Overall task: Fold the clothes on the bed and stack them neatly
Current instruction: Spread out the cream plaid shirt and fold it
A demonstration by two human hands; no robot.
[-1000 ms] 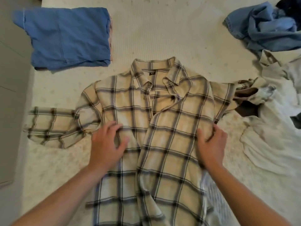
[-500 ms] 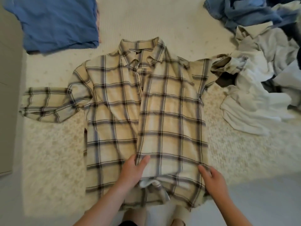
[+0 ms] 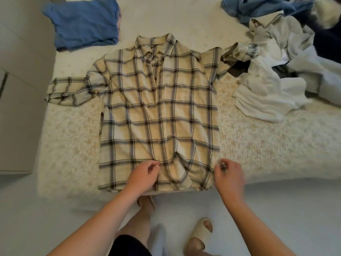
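A cream plaid shirt [image 3: 158,111] lies face up on the bed [image 3: 267,145], collar away from me, its sleeves spread to both sides. My left hand [image 3: 143,176] pinches the front placket near the hem. At the hem's right corner, my right hand [image 3: 229,174] pinches the shirt's side edge with curled fingers. A folded blue garment [image 3: 84,23] lies at the far left of the bed. Unfolded white clothes [image 3: 273,89] and blue clothes [image 3: 258,6] are heaped at the right.
The bed's near edge runs just under the shirt hem, with pale floor below it. My legs and a beige slipper [image 3: 199,235] stand there. A grey cabinet [image 3: 20,85] borders the bed on the left.
Both hands slid down the shirt from chest level to the hem and went from pressing flat to pinching the fabric. The shirt front now lies smoother and the view has pulled back.
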